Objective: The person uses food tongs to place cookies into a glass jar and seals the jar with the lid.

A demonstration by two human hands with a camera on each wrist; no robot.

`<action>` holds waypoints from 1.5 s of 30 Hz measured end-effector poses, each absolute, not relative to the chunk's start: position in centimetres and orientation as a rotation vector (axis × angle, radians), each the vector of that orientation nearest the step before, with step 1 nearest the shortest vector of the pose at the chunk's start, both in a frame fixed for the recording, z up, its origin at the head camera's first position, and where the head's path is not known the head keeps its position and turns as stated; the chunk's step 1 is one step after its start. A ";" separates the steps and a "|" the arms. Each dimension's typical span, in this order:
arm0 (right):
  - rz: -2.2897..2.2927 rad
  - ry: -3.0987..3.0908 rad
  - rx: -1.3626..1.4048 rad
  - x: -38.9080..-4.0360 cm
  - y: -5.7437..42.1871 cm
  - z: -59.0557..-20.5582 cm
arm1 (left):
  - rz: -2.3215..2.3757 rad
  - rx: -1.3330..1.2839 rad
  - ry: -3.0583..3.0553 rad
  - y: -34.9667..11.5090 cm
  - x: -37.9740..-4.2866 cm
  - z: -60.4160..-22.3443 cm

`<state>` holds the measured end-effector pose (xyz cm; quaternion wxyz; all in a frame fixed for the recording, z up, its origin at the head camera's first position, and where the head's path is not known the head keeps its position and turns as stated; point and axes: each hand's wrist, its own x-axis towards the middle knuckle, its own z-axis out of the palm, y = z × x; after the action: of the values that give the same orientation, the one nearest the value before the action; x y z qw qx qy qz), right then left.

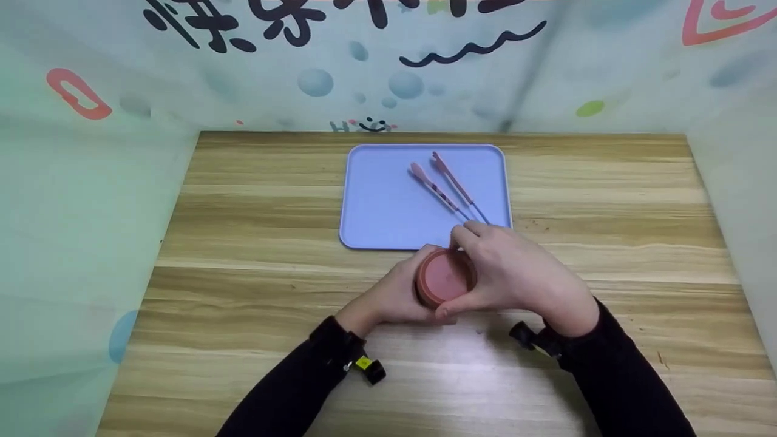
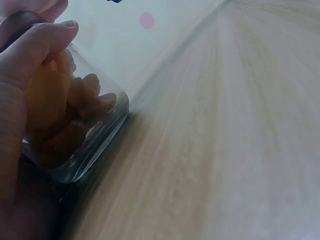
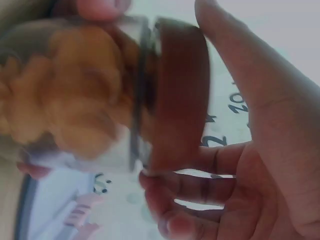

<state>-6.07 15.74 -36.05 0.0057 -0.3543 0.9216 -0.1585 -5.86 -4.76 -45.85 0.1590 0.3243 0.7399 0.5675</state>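
Note:
A clear jar (image 3: pixel 75 95) with orange-brown chunks inside is held above the wooden table, just in front of the tray. My left hand (image 1: pixel 400 291) grips its body, the thumb lying along the side in the left wrist view. Its reddish-brown lid (image 1: pixel 446 277) faces up toward the head camera. The right hand (image 1: pixel 510 270) holds this lid by the edge, with thumb and fingers on opposite sides. In the right wrist view, a narrow see-through band shows between the lid and the dark ring at the jar's neck.
A lavender-blue tray (image 1: pixel 382 206) lies at the back middle of the wooden table (image 1: pixel 243 273). Two slim utensils with pinkish ends, one patterned (image 1: pixel 434 188) and one plainer (image 1: pixel 452 177), lie on it, their near ends beside the right hand. A printed cloth (image 1: pixel 364 73) hangs behind.

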 end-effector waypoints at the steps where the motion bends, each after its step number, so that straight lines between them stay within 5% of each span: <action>1: -0.485 2.888 -1.083 -6.1 16.0 -35.9 | 1.629 0.930 2.103 -4.7 -5.9 -45.9; 14: -0.574 2.613 -1.510 -6.7 16.2 -36.0 | 1.603 0.923 2.134 -4.7 -5.7 -45.8; 45: -0.503 2.812 -1.309 -6.4 15.4 -36.9 | 1.610 0.918 2.143 -4.8 -6.0 -46.8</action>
<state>-6.43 15.37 -36.92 -0.0003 -0.4164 0.8949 -0.1601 -6.04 -4.83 -46.85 0.1537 0.3202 0.7473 0.5616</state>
